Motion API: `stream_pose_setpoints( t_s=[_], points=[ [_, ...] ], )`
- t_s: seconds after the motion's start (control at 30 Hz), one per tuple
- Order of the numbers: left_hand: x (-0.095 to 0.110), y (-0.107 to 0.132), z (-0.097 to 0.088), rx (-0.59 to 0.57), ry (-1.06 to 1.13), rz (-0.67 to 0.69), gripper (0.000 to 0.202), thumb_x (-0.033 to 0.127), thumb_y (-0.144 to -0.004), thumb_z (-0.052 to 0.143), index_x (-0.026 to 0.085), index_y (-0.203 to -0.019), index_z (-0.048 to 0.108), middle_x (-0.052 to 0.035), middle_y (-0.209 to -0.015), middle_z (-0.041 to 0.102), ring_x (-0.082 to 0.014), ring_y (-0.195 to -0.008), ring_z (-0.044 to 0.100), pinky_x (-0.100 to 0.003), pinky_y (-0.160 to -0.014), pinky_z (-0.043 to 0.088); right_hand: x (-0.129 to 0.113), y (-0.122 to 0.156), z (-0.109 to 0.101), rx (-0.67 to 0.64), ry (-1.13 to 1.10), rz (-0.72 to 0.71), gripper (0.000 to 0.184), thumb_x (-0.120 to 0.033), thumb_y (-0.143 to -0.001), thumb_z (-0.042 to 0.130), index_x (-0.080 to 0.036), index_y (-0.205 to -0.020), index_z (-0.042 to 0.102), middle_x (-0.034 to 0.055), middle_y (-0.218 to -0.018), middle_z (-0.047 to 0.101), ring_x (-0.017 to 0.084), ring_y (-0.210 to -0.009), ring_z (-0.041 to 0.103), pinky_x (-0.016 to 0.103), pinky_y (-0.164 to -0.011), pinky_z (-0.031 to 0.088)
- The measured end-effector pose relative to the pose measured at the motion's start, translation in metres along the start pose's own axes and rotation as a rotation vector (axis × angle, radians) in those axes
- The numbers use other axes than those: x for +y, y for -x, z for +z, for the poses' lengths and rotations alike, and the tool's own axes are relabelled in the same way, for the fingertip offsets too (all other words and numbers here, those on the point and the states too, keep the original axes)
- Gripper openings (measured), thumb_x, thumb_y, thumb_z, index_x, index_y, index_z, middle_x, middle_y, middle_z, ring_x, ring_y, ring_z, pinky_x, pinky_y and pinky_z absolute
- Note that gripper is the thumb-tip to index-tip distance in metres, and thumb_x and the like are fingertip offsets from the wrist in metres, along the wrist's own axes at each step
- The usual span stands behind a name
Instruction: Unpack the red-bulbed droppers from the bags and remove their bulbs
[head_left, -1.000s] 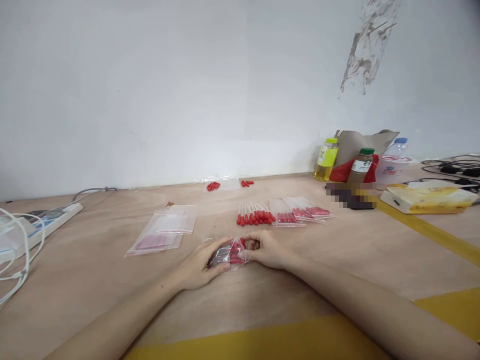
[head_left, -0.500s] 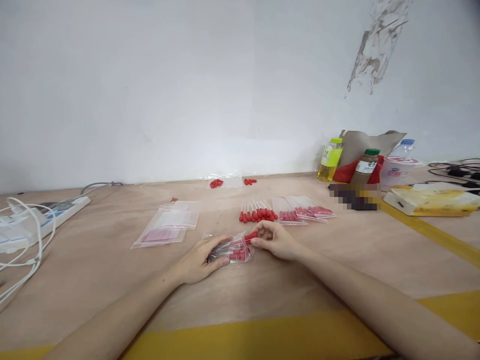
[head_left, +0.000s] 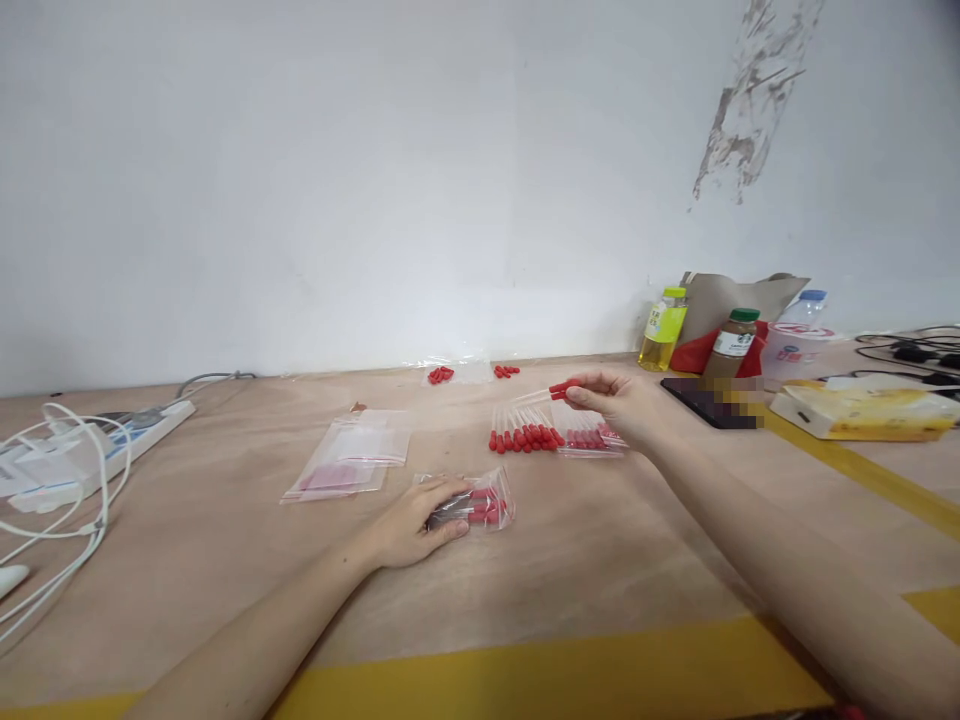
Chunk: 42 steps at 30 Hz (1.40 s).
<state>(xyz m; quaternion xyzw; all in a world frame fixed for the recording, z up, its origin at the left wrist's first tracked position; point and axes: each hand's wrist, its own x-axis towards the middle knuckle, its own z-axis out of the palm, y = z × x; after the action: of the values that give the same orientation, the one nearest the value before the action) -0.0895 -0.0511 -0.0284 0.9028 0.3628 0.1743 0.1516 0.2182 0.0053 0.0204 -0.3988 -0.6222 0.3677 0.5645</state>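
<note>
My left hand (head_left: 421, 522) rests on the table with its thumb and fingers closed around a clear plastic bag (head_left: 504, 488). Inside that bag lie a few droppers (head_left: 487, 514) with red rubber bulbs. Higher up on the right, my right hand (head_left: 611, 400) pinches droppers (head_left: 564, 388) by their red bulbs, at least two, the thin clear tubes pointing left. Just below them a row of loose droppers (head_left: 525, 438) lies with bulbs toward me. Filled bags of droppers (head_left: 589, 440) sit beside that row, partly hidden by my right hand.
Flat empty zip bags (head_left: 352, 450) are stacked left of centre. Red bulbs (head_left: 441, 375) lie on plastic by the wall. A power strip (head_left: 112, 450) with white cables is at left; bottles (head_left: 661, 330), a phone (head_left: 705, 405) and a tissue pack (head_left: 862, 410) are at right.
My right hand has moved from the bag's opening up and right, over the dropper row, and now holds droppers in the air. My left hand stays on the bag.
</note>
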Motion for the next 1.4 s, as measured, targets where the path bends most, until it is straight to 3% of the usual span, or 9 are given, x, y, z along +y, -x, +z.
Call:
stream_pose_setpoints(
  t_s=[0.1, 0.2, 0.4, 0.5, 0.7, 0.83, 1.0, 1.17, 1.4],
  points=[
    [-0.001, 0.001, 0.0, -0.001, -0.004, 0.0, 0.044, 0.038, -0.085, 0.046, 0.024, -0.127, 0.041, -0.0058, -0.127, 0.049, -0.0206, -0.115, 0.045, -0.037, -0.096, 0.036, 0.014, -0.01, 0.027, 0.021, 0.233, -0.242, 0.017, -0.028, -0.07, 0.065, -0.017, -0.083, 0.064, 0.0058, -0.087, 0.068, 0.017, -0.081, 0.063, 0.034, -0.078, 0.05],
    [-0.002, 0.001, 0.0, -0.005, -0.002, -0.001, 0.045, 0.039, -0.085, 0.046, 0.023, -0.127, 0.041, -0.0061, -0.128, 0.048, -0.0206, -0.115, 0.044, -0.037, -0.097, 0.036, 0.032, -0.014, 0.057, -0.091, 0.577, -0.443, 0.014, -0.017, -0.077, 0.054, -0.016, -0.085, 0.066, 0.0083, -0.092, 0.067, 0.017, -0.085, 0.061, 0.032, -0.08, 0.047],
    [-0.005, 0.001, 0.001, -0.016, -0.001, 0.005, 0.044, 0.04, -0.085, 0.046, 0.024, -0.126, 0.041, -0.0056, -0.128, 0.047, -0.0211, -0.115, 0.044, -0.037, -0.097, 0.035, 0.04, -0.015, 0.084, -0.348, 0.939, -0.407, 0.028, -0.007, -0.083, 0.041, -0.015, -0.074, 0.066, 0.0048, -0.083, 0.065, 0.01, -0.074, 0.06, 0.021, -0.074, 0.044],
    [-0.006, 0.001, 0.001, -0.018, -0.003, -0.004, 0.044, 0.04, -0.085, 0.046, 0.024, -0.126, 0.042, -0.0046, -0.128, 0.048, -0.0202, -0.115, 0.044, -0.035, -0.097, 0.036, 0.042, -0.013, 0.085, -0.386, 0.972, -0.39, 0.026, -0.006, -0.081, 0.044, -0.015, -0.069, 0.066, 0.0033, -0.077, 0.064, 0.009, -0.071, 0.059, 0.019, -0.072, 0.042],
    [-0.006, 0.001, 0.001, -0.02, -0.011, -0.024, 0.044, 0.041, -0.086, 0.044, 0.023, -0.126, 0.042, -0.0051, -0.128, 0.047, -0.0208, -0.116, 0.043, -0.036, -0.098, 0.035, 0.048, -0.007, 0.085, -0.387, 1.055, -0.376, 0.018, -0.014, -0.082, 0.048, -0.015, -0.082, 0.066, 0.008, -0.087, 0.063, 0.014, -0.08, 0.057, 0.024, -0.074, 0.039],
    [-0.003, 0.001, 0.0, -0.021, -0.018, -0.023, 0.044, 0.041, -0.085, 0.044, 0.024, -0.126, 0.042, -0.0055, -0.127, 0.048, -0.0212, -0.116, 0.044, -0.037, -0.098, 0.035, 0.041, -0.001, 0.079, -0.279, 1.072, -0.402, 0.02, -0.027, -0.08, 0.054, -0.017, -0.095, 0.064, 0.0086, -0.093, 0.062, 0.02, -0.09, 0.054, 0.031, -0.079, 0.036],
    [-0.002, 0.003, 0.0, 0.011, -0.001, -0.038, 0.047, 0.04, -0.085, 0.046, 0.025, -0.129, 0.038, -0.0049, -0.133, 0.042, -0.0213, -0.12, 0.04, -0.037, -0.1, 0.034, 0.036, 0.019, 0.063, -0.151, 0.851, -0.389, 0.01, -0.021, -0.076, 0.056, -0.018, -0.077, 0.065, 0.0038, -0.075, 0.062, 0.014, -0.072, 0.053, 0.027, -0.069, 0.037],
    [-0.001, 0.0, 0.005, 0.036, 0.006, -0.041, 0.046, 0.04, -0.084, 0.048, 0.025, -0.126, 0.042, -0.005, -0.13, 0.044, -0.0218, -0.121, 0.038, -0.038, -0.102, 0.032, 0.038, 0.048, 0.063, -0.29, 0.636, -0.369, 0.006, -0.022, -0.07, 0.061, -0.019, -0.067, 0.066, 0.0005, -0.064, 0.062, 0.013, -0.065, 0.052, 0.025, -0.066, 0.037],
    [0.01, -0.007, 0.01, 0.087, 0.016, -0.004, 0.04, 0.036, -0.083, 0.049, 0.023, -0.121, 0.048, -0.0069, -0.121, 0.048, -0.0217, -0.112, 0.046, -0.037, -0.096, 0.038, 0.035, 0.054, 0.067, -0.472, 0.615, -0.328, 0.019, -0.028, -0.071, 0.065, -0.022, -0.088, 0.068, 0.0021, -0.077, 0.06, 0.014, -0.076, 0.05, 0.026, -0.071, 0.037]
  ],
)
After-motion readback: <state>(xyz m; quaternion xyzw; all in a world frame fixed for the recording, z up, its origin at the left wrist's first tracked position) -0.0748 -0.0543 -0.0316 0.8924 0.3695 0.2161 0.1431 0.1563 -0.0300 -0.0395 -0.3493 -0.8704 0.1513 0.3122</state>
